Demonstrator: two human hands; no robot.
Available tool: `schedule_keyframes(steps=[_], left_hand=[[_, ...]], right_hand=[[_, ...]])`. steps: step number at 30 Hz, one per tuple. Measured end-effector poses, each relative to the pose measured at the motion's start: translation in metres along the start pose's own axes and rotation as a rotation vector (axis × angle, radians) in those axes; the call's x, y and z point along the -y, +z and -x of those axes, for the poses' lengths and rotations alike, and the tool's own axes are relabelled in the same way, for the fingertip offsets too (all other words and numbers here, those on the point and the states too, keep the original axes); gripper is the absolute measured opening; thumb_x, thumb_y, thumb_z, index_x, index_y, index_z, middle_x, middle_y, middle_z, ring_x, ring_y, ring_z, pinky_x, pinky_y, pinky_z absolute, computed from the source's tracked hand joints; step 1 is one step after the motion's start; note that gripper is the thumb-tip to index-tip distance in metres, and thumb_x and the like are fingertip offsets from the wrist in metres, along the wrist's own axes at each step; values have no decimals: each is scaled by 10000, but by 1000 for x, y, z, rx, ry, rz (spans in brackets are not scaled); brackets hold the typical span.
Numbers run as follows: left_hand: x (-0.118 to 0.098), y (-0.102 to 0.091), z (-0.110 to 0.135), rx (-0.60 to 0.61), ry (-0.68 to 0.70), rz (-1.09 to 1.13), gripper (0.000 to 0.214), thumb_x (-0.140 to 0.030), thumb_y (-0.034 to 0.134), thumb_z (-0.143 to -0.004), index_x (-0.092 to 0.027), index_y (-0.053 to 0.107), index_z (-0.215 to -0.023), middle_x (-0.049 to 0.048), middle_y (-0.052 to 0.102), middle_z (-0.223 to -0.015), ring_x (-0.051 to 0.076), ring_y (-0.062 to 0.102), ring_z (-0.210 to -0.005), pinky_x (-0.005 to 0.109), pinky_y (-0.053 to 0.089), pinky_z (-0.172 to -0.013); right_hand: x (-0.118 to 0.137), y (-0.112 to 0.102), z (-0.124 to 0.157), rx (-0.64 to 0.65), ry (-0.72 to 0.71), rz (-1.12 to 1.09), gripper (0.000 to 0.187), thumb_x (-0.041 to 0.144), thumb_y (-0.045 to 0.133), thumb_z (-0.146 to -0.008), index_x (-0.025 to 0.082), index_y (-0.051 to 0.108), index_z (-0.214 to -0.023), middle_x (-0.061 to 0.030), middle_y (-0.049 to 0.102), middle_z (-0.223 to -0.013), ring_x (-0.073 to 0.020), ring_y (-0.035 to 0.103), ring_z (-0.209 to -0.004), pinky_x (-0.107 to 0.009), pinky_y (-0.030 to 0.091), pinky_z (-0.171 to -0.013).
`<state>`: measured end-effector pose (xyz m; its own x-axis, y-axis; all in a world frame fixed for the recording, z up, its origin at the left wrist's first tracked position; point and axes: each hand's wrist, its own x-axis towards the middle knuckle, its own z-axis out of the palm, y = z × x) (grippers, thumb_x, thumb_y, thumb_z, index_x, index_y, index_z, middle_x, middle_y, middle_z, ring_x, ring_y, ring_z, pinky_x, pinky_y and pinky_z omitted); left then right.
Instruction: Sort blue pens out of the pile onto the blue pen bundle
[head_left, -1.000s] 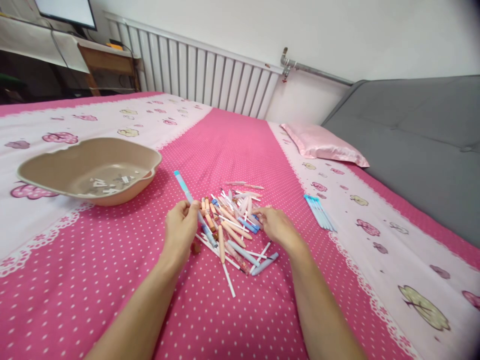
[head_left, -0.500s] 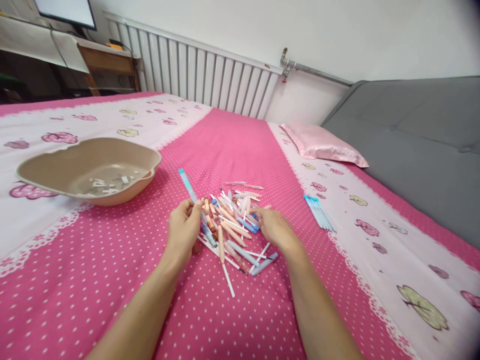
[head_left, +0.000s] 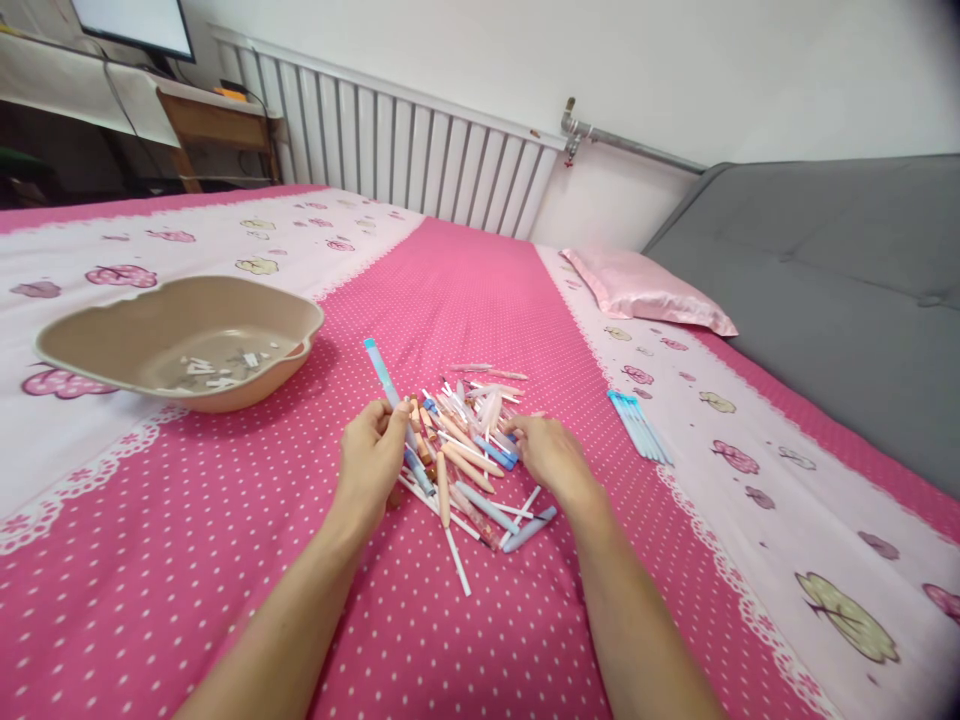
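Note:
My left hand (head_left: 373, 450) pinches a light blue pen (head_left: 384, 372) between thumb and fingers, its bright blue end pointing up and away. Beneath and beside that hand lies a loose pile of pen parts (head_left: 469, 465): peach barrels, white refills, clear pink pieces and blue-grey barrels. At the pile's right edge is my right hand (head_left: 551, 452), fingers curled and pressed together by a blue cap (head_left: 506, 458); whatever they grip is hidden. Several light blue pens (head_left: 639, 428) lie side by side to the right of the pile.
A beige basin (head_left: 180, 345) with small white pieces in it rests on the pink dotted bedspread (head_left: 480, 280) at the left. A pink pillow (head_left: 645, 290) lies near the grey headboard (head_left: 817, 240). Behind the bed stand a white radiator (head_left: 390, 130) and a desk (head_left: 214, 120).
The light blue pen in my left hand has shifted slightly to the right and tilted a little. My right hand's fingers have curled in more at the pile's edge.

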<state>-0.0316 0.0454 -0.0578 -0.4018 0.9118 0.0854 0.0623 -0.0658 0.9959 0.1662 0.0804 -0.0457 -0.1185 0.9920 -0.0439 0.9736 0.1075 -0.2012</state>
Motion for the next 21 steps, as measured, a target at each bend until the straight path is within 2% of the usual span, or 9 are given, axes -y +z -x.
schedule_keyframes(steps=[7, 15, 18, 21], left_hand=[[-3, 0, 3, 17, 2, -7, 287, -445, 552, -759, -165, 537, -698, -30, 546, -536, 122, 525, -495, 209, 397, -483], [-1, 1, 4, 13, 67, -52, 302, -449, 562, -766, -160, 546, -680, -24, 551, -555, 118, 510, -501, 207, 383, -485], [1, 2, 5, 60, 93, -66, 312, -469, 544, -783, -163, 558, -728, -20, 554, -568, 124, 516, -499, 214, 382, -480], [1, 3, 7, 124, 133, -64, 300, -466, 528, -801, -170, 575, -805, -8, 587, -630, 137, 546, -539, 225, 405, -506]], right_hand=[[-2, 0, 0, -2, -35, -41, 302, 87, 437, -762, 234, 640, -930, -70, 686, -976, -200, 609, -951, -247, 379, -722], [-3, -1, 0, -29, -15, -76, 169, 119, 525, -719, 217, 619, -820, -37, 678, -845, -187, 611, -834, -240, 365, -633], [-2, -3, -1, -126, -30, -235, 218, 142, 549, -733, 211, 612, -930, -34, 673, -860, -166, 614, -782, -243, 412, -650], [1, -7, -2, -209, -121, -476, 268, 139, 539, -751, 194, 606, -1005, -33, 671, -857, -142, 622, -767, -249, 460, -702]])
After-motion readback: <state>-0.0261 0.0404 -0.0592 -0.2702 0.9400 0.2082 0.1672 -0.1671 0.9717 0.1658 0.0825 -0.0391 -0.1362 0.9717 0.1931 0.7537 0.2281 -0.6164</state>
